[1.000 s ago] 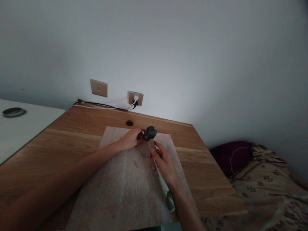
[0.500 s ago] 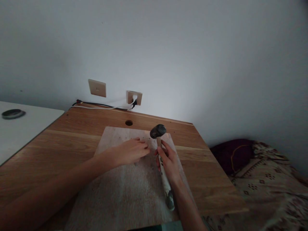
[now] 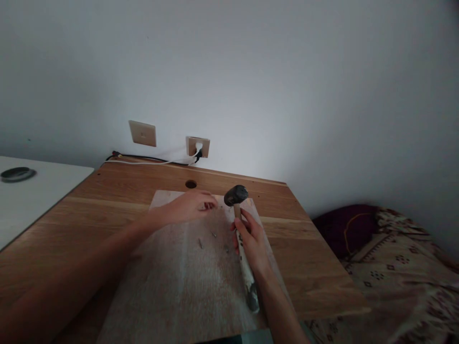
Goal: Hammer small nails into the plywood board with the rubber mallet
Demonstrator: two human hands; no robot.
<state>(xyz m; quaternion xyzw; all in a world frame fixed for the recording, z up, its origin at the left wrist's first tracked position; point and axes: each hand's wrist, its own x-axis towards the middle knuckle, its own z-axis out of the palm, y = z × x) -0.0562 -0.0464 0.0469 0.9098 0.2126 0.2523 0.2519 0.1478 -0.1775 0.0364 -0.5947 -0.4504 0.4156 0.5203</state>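
Observation:
My right hand is wrapped round the pale wooden handle of a hammer, whose dark head hangs just above the far end of a pale plywood board. My left hand reaches over the board's far part with its fingertips pinched together at about 585,430, left of the hammer head; what they pinch is too small to name. Three loose nails lie on the board between my hands.
The board lies on a wooden desk with a round cable hole. A wall socket with a white plug and cables sits behind. A white table stands at left, a patterned bed cover at right.
My left hand dropped back to the loose nails, then returned to the board's far end with fingertips pinched. The hammer head lifted and shifted right, away from the left hand.

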